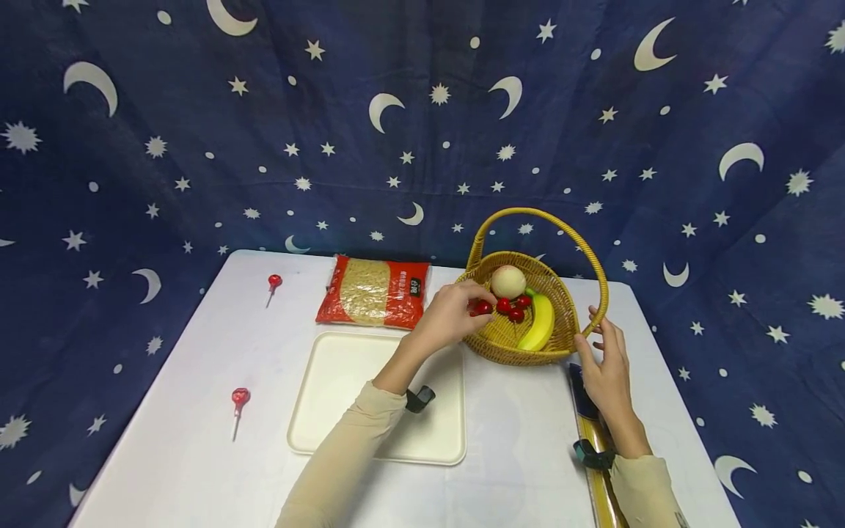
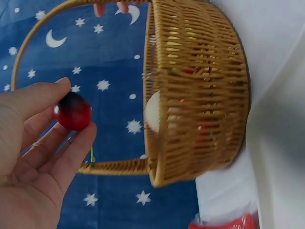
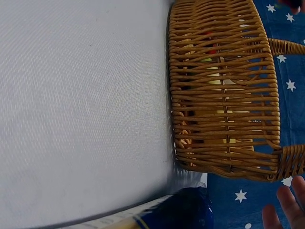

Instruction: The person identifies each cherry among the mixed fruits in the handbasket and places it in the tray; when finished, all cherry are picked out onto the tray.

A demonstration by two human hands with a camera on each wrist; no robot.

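Note:
My left hand (image 1: 452,315) pinches a dark red cherry (image 2: 73,111) between thumb and fingers, above the left side of the wicker basket (image 1: 502,356). A thin green stem hangs below the cherry in the left wrist view. Inside the basket lie a banana (image 1: 540,323), a pale round fruit (image 1: 508,281) and several red cherries (image 1: 516,315). My right hand (image 1: 607,367) is at the basket's right side, thumb by the rim and loosely spread fingers near the handle's base. In the right wrist view its fingers (image 3: 288,205) show beside the handle; the thumb is hidden.
A cream tray (image 1: 310,411) lies under my left forearm. Behind it is a red bag of yellow grains (image 1: 372,292). Two red lollipops (image 1: 240,397) (image 1: 274,281) lie at the left. A long blue and yellow package (image 1: 584,400) lies beneath my right forearm.

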